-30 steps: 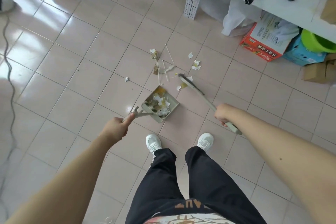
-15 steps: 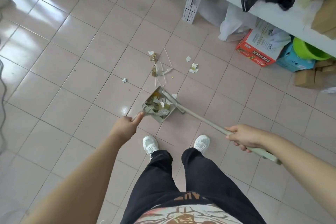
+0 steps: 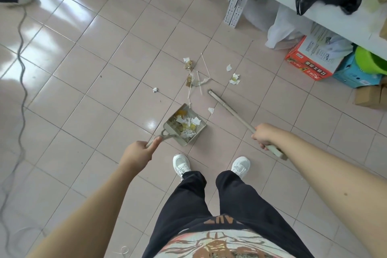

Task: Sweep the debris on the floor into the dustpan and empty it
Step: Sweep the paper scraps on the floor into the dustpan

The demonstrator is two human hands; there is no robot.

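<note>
Tiled floor (image 3: 117, 90), dustpan (image 3: 170, 124) (paper scraps (image 3: 188, 121) inside)

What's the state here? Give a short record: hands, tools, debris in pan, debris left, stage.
left hand: grips the dustpan handle
right hand: grips the broom shaft near its upper end
dustpan: down at the floor, mouth toward the litter
broom: low end beyond the pan and to its right, apart from it
in pan: paper scraps and yellow bits
on floor: sticks and wrappers, white scrap by the pan's mouth, paper ball further left
stage: sweeping unfinished, pan not emptied
</note>
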